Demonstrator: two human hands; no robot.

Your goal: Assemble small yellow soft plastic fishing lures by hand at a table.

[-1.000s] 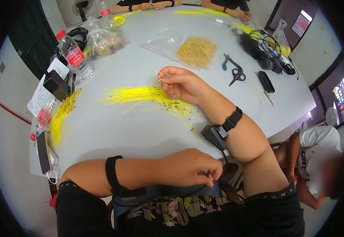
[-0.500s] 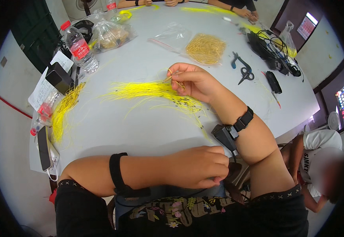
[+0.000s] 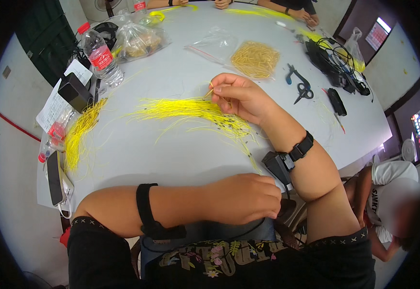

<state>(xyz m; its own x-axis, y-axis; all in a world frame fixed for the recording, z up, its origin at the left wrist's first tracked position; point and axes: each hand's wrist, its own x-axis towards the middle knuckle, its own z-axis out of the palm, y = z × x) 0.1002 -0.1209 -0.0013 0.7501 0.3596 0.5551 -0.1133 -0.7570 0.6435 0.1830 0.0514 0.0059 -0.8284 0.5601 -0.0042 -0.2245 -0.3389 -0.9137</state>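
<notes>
My right hand (image 3: 239,96) is above the far side of a loose bundle of yellow wires (image 3: 176,110) with small dark marks near one end. Its thumb and fingers pinch a thin tan rubber band (image 3: 208,93), with a little more of it showing under the palm. My left hand (image 3: 248,198) is at the near table edge, curled closed with its back up. Its fingertips are hidden, so whatever it may hold cannot be seen. Beyond my right hand, a heap of tan rubber bands (image 3: 254,59) lies on a clear plastic bag (image 3: 212,47).
Left on the table (image 3: 123,149) are a darker yellow wire bunch (image 3: 82,132), a water bottle (image 3: 99,55), a black box (image 3: 75,91) and a phone (image 3: 54,178). Scissors (image 3: 303,91), a black-handled tool (image 3: 336,102) and tangled black cables (image 3: 333,62) lie right. Other people's hands (image 3: 311,20) are across.
My left hand has turned slightly, hiding its fingertips. The rubber band's loop at my right fingertips now shows as a narrow strand. The whole view has shifted a little.
</notes>
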